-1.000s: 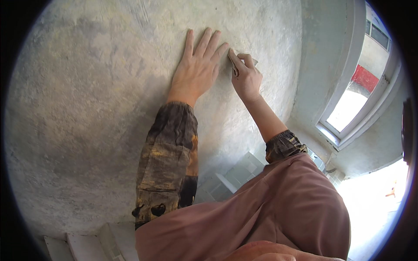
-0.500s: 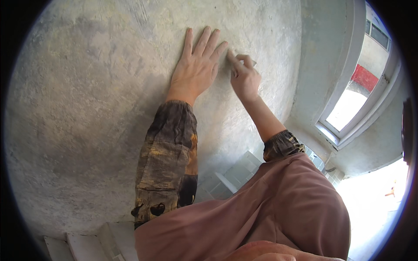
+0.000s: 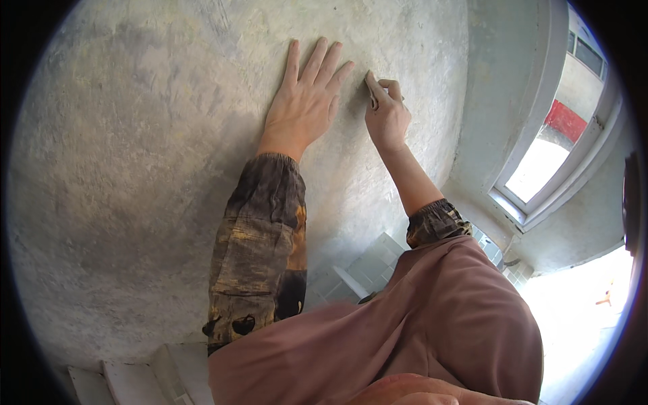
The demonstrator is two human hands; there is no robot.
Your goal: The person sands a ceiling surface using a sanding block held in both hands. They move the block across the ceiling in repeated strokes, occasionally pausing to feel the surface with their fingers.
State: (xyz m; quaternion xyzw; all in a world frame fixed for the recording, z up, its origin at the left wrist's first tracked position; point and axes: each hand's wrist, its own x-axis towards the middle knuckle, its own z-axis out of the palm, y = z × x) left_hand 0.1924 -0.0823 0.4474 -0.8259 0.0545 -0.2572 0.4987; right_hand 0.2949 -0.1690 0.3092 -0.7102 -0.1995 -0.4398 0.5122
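Note:
My left hand [image 3: 304,101] lies flat against a rough, mottled grey plaster wall [image 3: 162,128], its fingers stretched out and spread upward. Just to the right of it, my right hand [image 3: 387,115] is closed, with the index finger pointing up along the wall. Its fingers pinch a small, thin grey piece [image 3: 373,102], mostly hidden by them, so I cannot tell its kind. Pale dust coats the right fingertips. Patterned sleeve covers wrap both forearms, over a dusty pink top.
On the right is a window [image 3: 540,162] in a pale frame, set in a side wall. Greenish tiles [image 3: 378,260] line the wall low down behind my arm. Pale step-like ledges [image 3: 135,381] stand at the lower left. A bright opening [image 3: 574,317] lies at the lower right.
My right hand has moved slightly right and turned more upright, away from the left fingertips. The left hand stays nearly in place on the wall.

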